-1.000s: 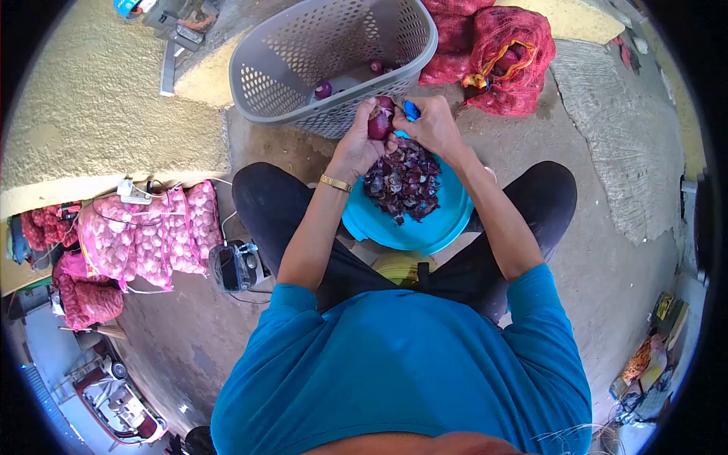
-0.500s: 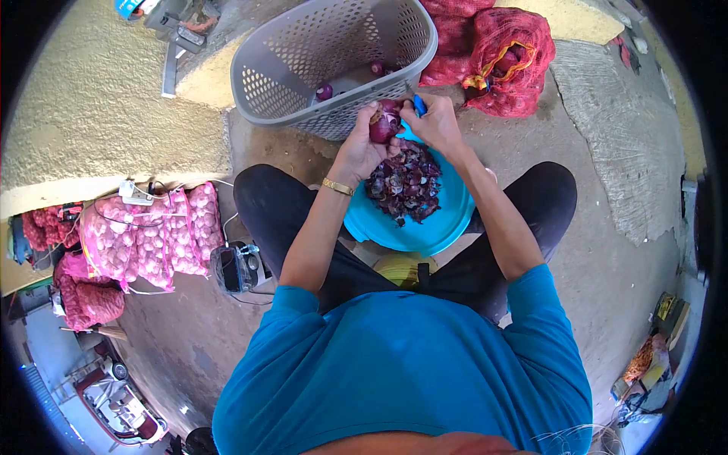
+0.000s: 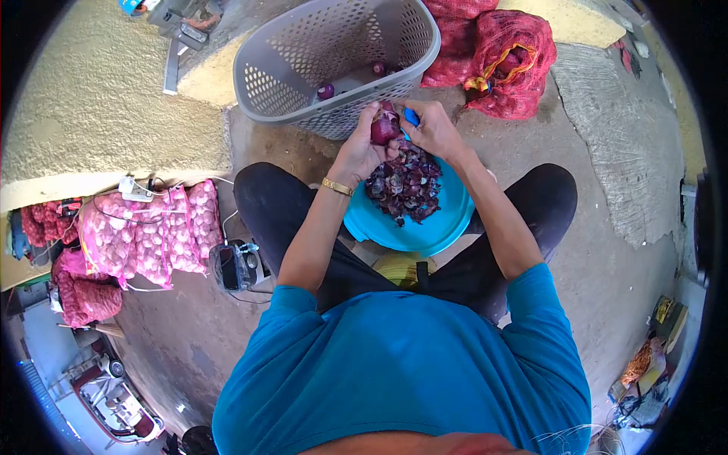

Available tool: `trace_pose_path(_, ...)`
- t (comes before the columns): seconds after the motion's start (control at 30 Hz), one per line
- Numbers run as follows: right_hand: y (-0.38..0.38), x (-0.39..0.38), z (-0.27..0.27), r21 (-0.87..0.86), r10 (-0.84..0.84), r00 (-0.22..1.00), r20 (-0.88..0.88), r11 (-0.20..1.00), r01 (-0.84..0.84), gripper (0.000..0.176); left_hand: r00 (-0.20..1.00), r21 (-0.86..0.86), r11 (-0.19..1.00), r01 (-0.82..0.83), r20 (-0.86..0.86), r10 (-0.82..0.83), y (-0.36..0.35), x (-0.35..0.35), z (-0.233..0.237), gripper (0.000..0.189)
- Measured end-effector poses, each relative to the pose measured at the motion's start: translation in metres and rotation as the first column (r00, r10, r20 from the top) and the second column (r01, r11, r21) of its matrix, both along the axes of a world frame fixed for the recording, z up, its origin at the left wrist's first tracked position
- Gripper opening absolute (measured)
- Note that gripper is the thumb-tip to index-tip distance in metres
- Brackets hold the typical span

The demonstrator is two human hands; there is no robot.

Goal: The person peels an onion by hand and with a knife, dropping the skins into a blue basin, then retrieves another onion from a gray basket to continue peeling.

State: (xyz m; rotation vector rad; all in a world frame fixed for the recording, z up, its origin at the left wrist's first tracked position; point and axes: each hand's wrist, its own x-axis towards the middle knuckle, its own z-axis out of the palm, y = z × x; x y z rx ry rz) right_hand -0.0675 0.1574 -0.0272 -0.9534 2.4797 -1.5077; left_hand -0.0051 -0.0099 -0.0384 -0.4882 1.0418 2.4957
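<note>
My left hand (image 3: 359, 154) is closed around a red onion (image 3: 384, 130), held above the near rim of the grey basket. Right beside it, my right hand (image 3: 437, 136) grips a small knife (image 3: 412, 117) by its blue handle against the onion's right side; the blade is mostly hidden. Below both hands, between my knees, sits a turquoise basin (image 3: 457, 203) with a heap of dark red onion skins (image 3: 403, 186) in it. The grey perforated basket (image 3: 262, 117) stands just beyond, with a few red onions (image 3: 325, 92) on its bottom.
Red mesh sacks (image 3: 516, 64) of onions stand at the back right. To my left lie pink net bags (image 3: 144, 235) of pale bulbs, near an electrical device (image 3: 236, 265) with cables. A low yellowish wall (image 3: 114, 98) runs along the left.
The onion has turned slightly in my left hand. My right hand and the knife have shifted a little closer and changed angle. The basin and basket stay in place.
</note>
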Motion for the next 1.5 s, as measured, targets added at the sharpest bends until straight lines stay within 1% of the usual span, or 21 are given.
trace_pose_path(0.13, -0.004, 0.001, -0.01, -0.024, -0.031, 0.996, -0.086, 0.999, 0.029, 0.02, 1.0, -0.007, 1.0, -0.015, -0.001, 0.015, 0.002, 0.0, 0.002, 0.044)
trace_pose_path(0.23, -0.007, 0.002, -0.02, -0.003, -0.131, 0.986, -0.1, 0.991, 0.131, 0.014, 1.0, -0.024, 1.0, -0.009, 0.013, 0.01, 0.003, 0.002, 0.005, 0.041)
trace_pose_path(0.3, -0.006, -0.002, -0.023, -0.119, -0.296, 0.952, 0.08, 0.945, 0.304, 0.017, 1.0, -0.035, 0.999, 0.007, 0.022, -0.006, 0.002, 0.005, 0.009, 0.041)
trace_pose_path(0.37, -0.003, -0.003, -0.023, -0.052, -0.291, 0.952, 0.095, 0.954, 0.297, 0.019, 0.996, -0.031, 0.996, 0.081, -0.045, -0.082, -0.002, 0.01, 0.015, 0.043)
trace_pose_path(0.43, 0.0, -0.003, -0.019, 0.017, -0.275, 0.956, 0.104, 0.961, 0.274, 0.021, 0.998, -0.041, 0.999, 0.02, -0.059, -0.023, -0.007, 0.01, 0.014, 0.044)
trace_pose_path(0.5, 0.006, 0.007, -0.018, 0.068, -0.261, 0.881, 0.395, 0.965, 0.255, 0.025, 0.997, -0.05, 0.998, -0.041, -0.067, 0.038, -0.013, 0.011, 0.016, 0.046)
trace_pose_path(0.53, 0.01, 0.009, -0.02, 0.071, -0.257, 0.881, 0.398, 0.966, 0.25, 0.025, 0.995, -0.042, 0.997, -0.072, -0.065, 0.069, -0.017, 0.011, 0.018, 0.046)
trace_pose_path(0.6, 0.016, 0.012, -0.022, 0.196, -0.186, 0.933, 0.308, 0.972, 0.129, 0.023, 0.99, -0.015, 0.995, -0.102, -0.098, 0.1, -0.024, 0.011, 0.024, 0.044)
trace_pose_path(0.73, 0.014, 0.013, -0.022, 0.125, -0.155, 0.891, 0.427, 0.986, 0.112, 0.024, 0.989, -0.034, 0.995, -0.098, -0.117, 0.093, -0.027, 0.014, 0.033, 0.041)
trace_pose_path(0.8, 0.008, 0.009, -0.01, -0.238, -0.044, 0.933, 0.358, 0.962, 0.136, 0.032, 0.99, -0.207, 0.97, -0.125, -0.083, 0.11, -0.023, 0.015, 0.035, 0.045)
trace_pose_path(0.83, 0.007, 0.01, 0.005, -0.234, -0.044, 0.933, 0.358, 0.963, 0.136, 0.032, 0.99, -0.204, 0.971, -0.126, -0.082, 0.111, -0.023, 0.015, 0.034, 0.045)
trace_pose_path(0.9, 0.008, 0.013, 0.031, -0.232, 0.101, 0.975, 0.196, 0.971, -0.054, 0.04, 0.997, -0.118, 0.993, -0.021, -0.078, 0.012, -0.023, 0.015, 0.033, 0.035)
trace_pose_path(0.93, 0.008, 0.012, 0.03, -0.23, 0.103, 0.975, 0.198, 0.972, -0.056, 0.04, 0.997, -0.117, 0.993, -0.023, -0.077, 0.015, -0.022, 0.016, 0.032, 0.035)
trace_pose_path(1.0, 0.008, 0.009, 0.028, -0.205, 0.146, 0.989, -0.026, 0.968, -0.148, 0.044, 0.997, -0.134, 0.989, 0.064, -0.032, -0.069, -0.02, 0.014, 0.028, 0.039)
trace_pose_path(1.03, 0.01, 0.008, 0.029, -0.202, 0.148, 0.989, -0.027, 0.968, -0.15, 0.044, 0.997, -0.131, 0.989, 0.062, -0.033, -0.067, -0.021, 0.013, 0.027, 0.039)
trace_pose_path(1.1, 0.015, 0.006, 0.035, 0.03, 0.184, 0.983, 0.023, 0.982, -0.184, 0.046, 0.979, -0.162, 0.967, 0.197, -0.015, -0.202, -0.024, 0.012, 0.029, 0.045)
trace_pose_path(1.13, 0.015, 0.006, 0.031, 0.035, 0.187, 0.982, 0.022, 0.982, -0.187, 0.046, 0.98, -0.158, 0.968, 0.194, -0.018, -0.199, -0.022, 0.012, 0.03, 0.045)
trace_pose_path(1.2, 0.012, 0.007, 0.021, -0.038, 0.175, 0.97, -0.167, 0.982, -0.184, 0.043, 0.98, -0.228, 0.954, 0.197, 0.013, -0.199, -0.015, 0.011, 0.031, 0.049)
trace_pose_path(1.3, 0.014, 0.01, 0.022, 0.034, 0.169, 0.983, -0.068, 0.985, -0.167, 0.039, 0.987, -0.182, 0.971, 0.156, 0.054, -0.149, -0.009, 0.01, 0.016, 0.048)
trace_pose_path(1.4, 0.01, 0.008, 0.012, -0.05, 0.138, 0.987, -0.079, 0.989, -0.142, 0.037, 0.987, -0.066, 0.986, 0.154, 0.043, -0.152, -0.008, 0.008, 0.009, 0.048)
trace_pose_path(1.5, 0.008, 0.008, 0.007, -0.006, 0.074, 0.996, -0.046, 0.997, -0.074, 0.033, 0.986, -0.006, 0.987, 0.16, 0.049, -0.16, -0.009, 0.005, 0.005, 0.049)
